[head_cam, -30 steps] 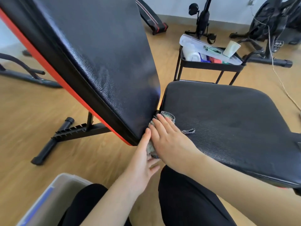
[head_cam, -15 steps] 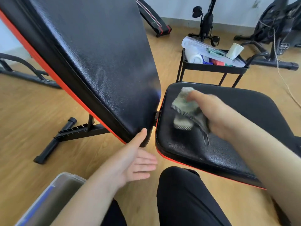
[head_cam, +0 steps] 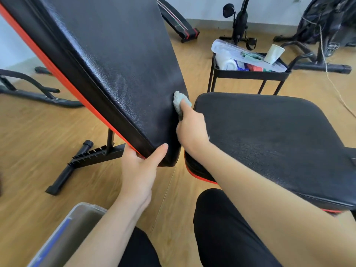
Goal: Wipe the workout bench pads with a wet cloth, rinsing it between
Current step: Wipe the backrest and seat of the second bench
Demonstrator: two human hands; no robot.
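Note:
The black back pad (head_cam: 115, 64) with an orange side stripe leans up to the left; wet streaks show on its lower part. The black seat pad (head_cam: 269, 135) lies flat to the right. My right hand (head_cam: 190, 130) holds a pale grey-green cloth (head_cam: 179, 101) and presses it against the back pad's lower right edge, by the gap between the pads. My left hand (head_cam: 140, 168) grips the back pad's bottom corner, thumb on top and fingers underneath.
A grey plastic tub (head_cam: 63, 234) sits on the wooden floor at the lower left by my knees. Behind the seat stands a black cart (head_cam: 248, 74) with bottles, a clear lid and a paper cup. Bench frame legs (head_cam: 81, 162) and other exercise machines (head_cam: 327, 26) surround it.
My right hand lifted the cloth off the seat pad and brought it left onto the back pad's lower edge. My left hand closed round the back pad's bottom corner.

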